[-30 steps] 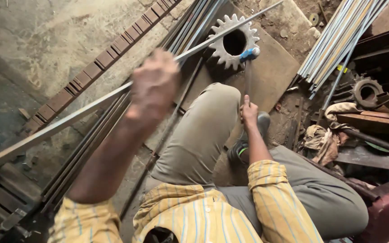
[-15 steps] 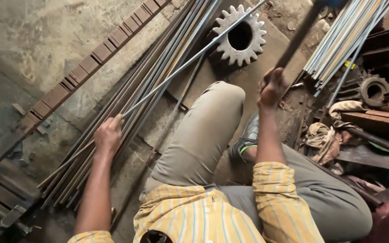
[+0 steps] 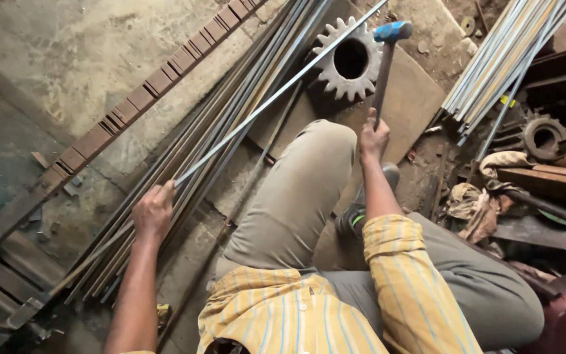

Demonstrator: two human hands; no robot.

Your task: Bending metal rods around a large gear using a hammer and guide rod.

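Note:
My left hand (image 3: 153,213) grips a long thin metal rod (image 3: 276,95) that runs up and to the right across a large toothed gear wheel (image 3: 347,60). My right hand (image 3: 374,136) holds the handle of a hammer, whose blue head (image 3: 393,30) hovers over the rod, right beside the gear. I sit on the floor with my knee (image 3: 322,141) raised between both hands. I wear a yellow striped shirt and grey trousers.
A heap of long metal rods (image 3: 185,170) lies on the concrete floor under my left hand. Another bundle of rods (image 3: 506,59) leans at the upper right. A smaller gear (image 3: 544,136), rags (image 3: 476,200) and scrap metal crowd the right side. A notched metal rail (image 3: 132,105) crosses the left.
My left hand dropped with the rod from high up to just above the rod heap. My right hand rose from beside my knee with the hammer and now brings it down over the gear.

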